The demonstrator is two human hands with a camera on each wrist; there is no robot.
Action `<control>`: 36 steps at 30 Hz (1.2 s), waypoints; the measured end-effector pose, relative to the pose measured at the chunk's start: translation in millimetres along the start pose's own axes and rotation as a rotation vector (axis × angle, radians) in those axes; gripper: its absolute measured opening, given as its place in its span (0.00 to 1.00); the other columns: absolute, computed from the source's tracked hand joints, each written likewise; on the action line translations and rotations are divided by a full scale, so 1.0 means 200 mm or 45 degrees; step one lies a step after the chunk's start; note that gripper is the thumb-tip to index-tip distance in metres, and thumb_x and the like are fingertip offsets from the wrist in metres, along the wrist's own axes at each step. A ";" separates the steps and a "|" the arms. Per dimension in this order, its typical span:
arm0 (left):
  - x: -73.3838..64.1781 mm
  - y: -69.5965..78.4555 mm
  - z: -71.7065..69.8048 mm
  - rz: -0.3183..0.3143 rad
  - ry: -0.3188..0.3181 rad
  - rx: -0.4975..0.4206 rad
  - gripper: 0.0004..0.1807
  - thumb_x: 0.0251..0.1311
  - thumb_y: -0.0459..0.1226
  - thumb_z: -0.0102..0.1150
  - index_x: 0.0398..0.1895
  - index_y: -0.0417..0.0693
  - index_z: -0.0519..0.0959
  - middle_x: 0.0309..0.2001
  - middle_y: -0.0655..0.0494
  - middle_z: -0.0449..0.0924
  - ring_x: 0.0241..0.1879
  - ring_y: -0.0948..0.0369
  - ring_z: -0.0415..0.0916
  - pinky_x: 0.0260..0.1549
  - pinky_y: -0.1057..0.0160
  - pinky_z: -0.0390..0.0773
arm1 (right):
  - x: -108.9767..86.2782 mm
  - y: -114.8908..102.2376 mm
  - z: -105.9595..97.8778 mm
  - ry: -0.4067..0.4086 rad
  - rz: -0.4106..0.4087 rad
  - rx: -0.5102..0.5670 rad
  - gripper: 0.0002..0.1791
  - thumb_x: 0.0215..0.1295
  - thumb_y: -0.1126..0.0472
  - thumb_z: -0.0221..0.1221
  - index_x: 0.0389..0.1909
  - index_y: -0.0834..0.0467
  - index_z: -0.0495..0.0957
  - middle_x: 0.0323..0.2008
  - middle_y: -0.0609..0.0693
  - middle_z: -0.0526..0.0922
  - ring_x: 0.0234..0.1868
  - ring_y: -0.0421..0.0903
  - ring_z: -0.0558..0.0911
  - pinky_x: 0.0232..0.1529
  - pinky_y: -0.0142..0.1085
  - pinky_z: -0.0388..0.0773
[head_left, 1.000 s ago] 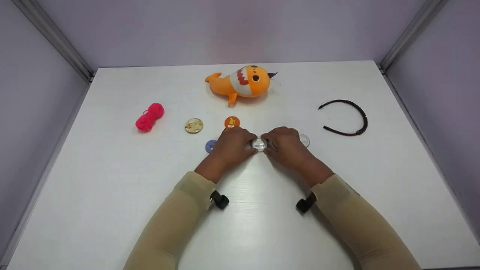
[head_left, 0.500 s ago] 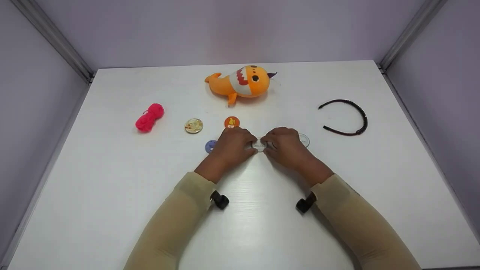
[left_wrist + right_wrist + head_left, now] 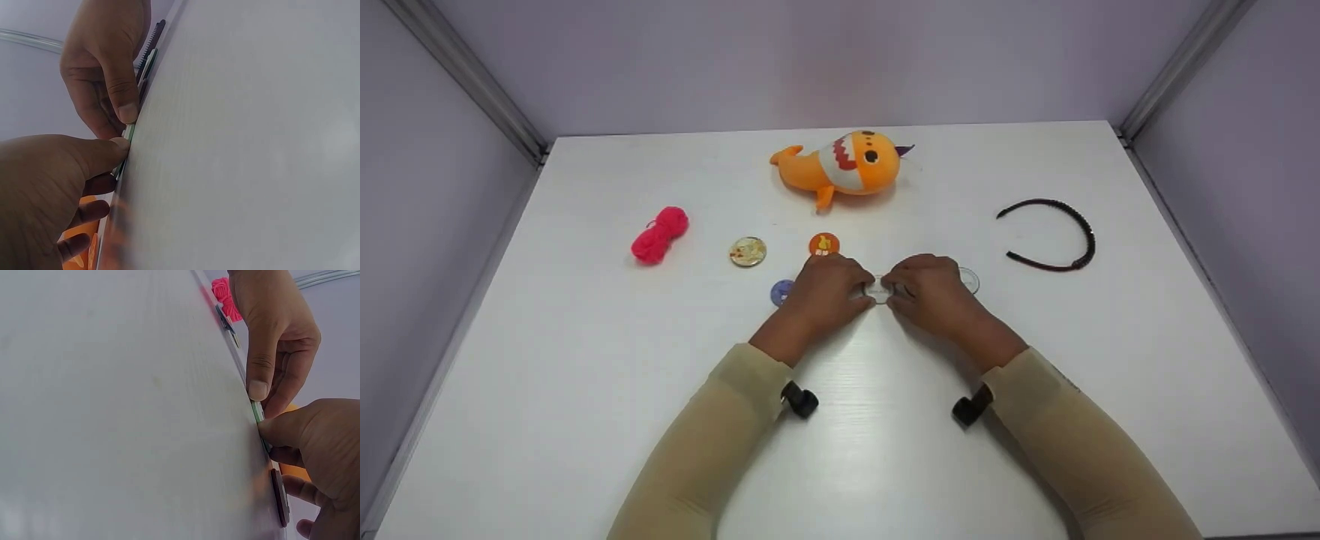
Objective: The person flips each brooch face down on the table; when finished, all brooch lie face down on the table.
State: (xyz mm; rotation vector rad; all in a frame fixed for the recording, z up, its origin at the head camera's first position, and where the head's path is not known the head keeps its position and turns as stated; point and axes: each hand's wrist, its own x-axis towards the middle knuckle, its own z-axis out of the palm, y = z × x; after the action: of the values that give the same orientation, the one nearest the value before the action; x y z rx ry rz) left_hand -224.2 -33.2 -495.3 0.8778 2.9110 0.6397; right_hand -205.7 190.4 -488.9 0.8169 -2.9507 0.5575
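My left hand (image 3: 829,296) and right hand (image 3: 931,292) meet near the middle of the white table. Between their fingertips is a flat round badge (image 3: 878,290), its pale side up. Thumb and fingers of each hand pinch its opposite edges. Low views from both wrists show the badge (image 3: 130,133) edge-on with a thin green rim (image 3: 257,412), right at the tabletop. A blue badge (image 3: 780,292) lies partly hidden by my left hand, and an orange badge (image 3: 824,244) is just beyond it. Beside my right hand a pale round badge (image 3: 970,281) is partly covered.
A gold-toned badge (image 3: 748,252) lies to the left, with a pink yarn skein (image 3: 660,235) farther out. At the back is an orange plush shark (image 3: 840,165). On the right rests a dark headband (image 3: 1087,236). Pale walls (image 3: 840,60) enclose the table's back and sides.
The badge's upper face looked brighter and more sharply marked a second ago; it is paler now, with my right fingertips slightly farther over it. Both arms have stayed in place.
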 end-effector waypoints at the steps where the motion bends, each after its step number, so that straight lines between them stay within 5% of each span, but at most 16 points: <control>1: 0.00 0.00 0.00 0.002 0.001 0.000 0.16 0.72 0.46 0.71 0.58 0.53 0.90 0.53 0.59 0.92 0.58 0.55 0.83 0.65 0.47 0.75 | 0.00 0.00 0.00 0.005 -0.005 -0.003 0.13 0.73 0.60 0.70 0.56 0.55 0.90 0.56 0.53 0.90 0.63 0.55 0.84 0.66 0.64 0.75; 9: 0.00 -0.02 -0.03 -0.021 0.025 -0.100 0.17 0.72 0.44 0.70 0.59 0.48 0.89 0.54 0.55 0.91 0.60 0.53 0.83 0.68 0.47 0.74 | 0.00 0.01 0.00 0.010 -0.011 0.002 0.13 0.72 0.59 0.70 0.55 0.55 0.91 0.55 0.52 0.91 0.63 0.55 0.84 0.66 0.64 0.75; 16: -0.01 -0.08 -0.09 -0.120 0.104 -0.063 0.21 0.74 0.43 0.69 0.65 0.47 0.86 0.62 0.52 0.88 0.68 0.49 0.79 0.72 0.44 0.72 | 0.00 0.02 0.01 0.043 -0.082 -0.013 0.13 0.72 0.59 0.71 0.54 0.55 0.91 0.53 0.54 0.92 0.63 0.56 0.85 0.67 0.60 0.78; 24: 0.00 -0.18 -0.10 -0.214 0.212 -0.110 0.15 0.71 0.39 0.71 0.58 0.46 0.85 0.57 0.49 0.87 0.64 0.49 0.79 0.72 0.48 0.73 | 0.00 0.04 0.02 0.042 -0.100 -0.002 0.13 0.73 0.60 0.70 0.54 0.56 0.91 0.53 0.54 0.92 0.63 0.56 0.85 0.67 0.57 0.78; 30: 0.02 -0.22 -0.10 -0.374 0.130 -0.142 0.29 0.75 0.43 0.68 0.76 0.45 0.76 0.74 0.47 0.78 0.75 0.48 0.72 0.80 0.49 0.66 | 0.00 0.03 0.01 0.037 -0.079 0.008 0.14 0.72 0.59 0.71 0.55 0.56 0.91 0.54 0.54 0.92 0.63 0.56 0.85 0.68 0.59 0.77; 36: 0.05 -0.26 -0.10 -0.452 0.063 -0.157 0.31 0.77 0.43 0.66 0.79 0.47 0.73 0.77 0.50 0.75 0.79 0.51 0.69 0.82 0.50 0.64 | 0.00 0.03 0.01 0.003 -0.026 0.021 0.14 0.73 0.58 0.70 0.57 0.56 0.90 0.56 0.53 0.91 0.66 0.56 0.84 0.68 0.62 0.75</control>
State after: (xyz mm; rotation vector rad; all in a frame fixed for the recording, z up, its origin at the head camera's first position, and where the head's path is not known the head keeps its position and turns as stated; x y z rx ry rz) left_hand -262.1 -75.0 -496.6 0.3238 2.9202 0.8039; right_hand -207.3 194.4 -492.3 0.8463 -2.9364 0.5820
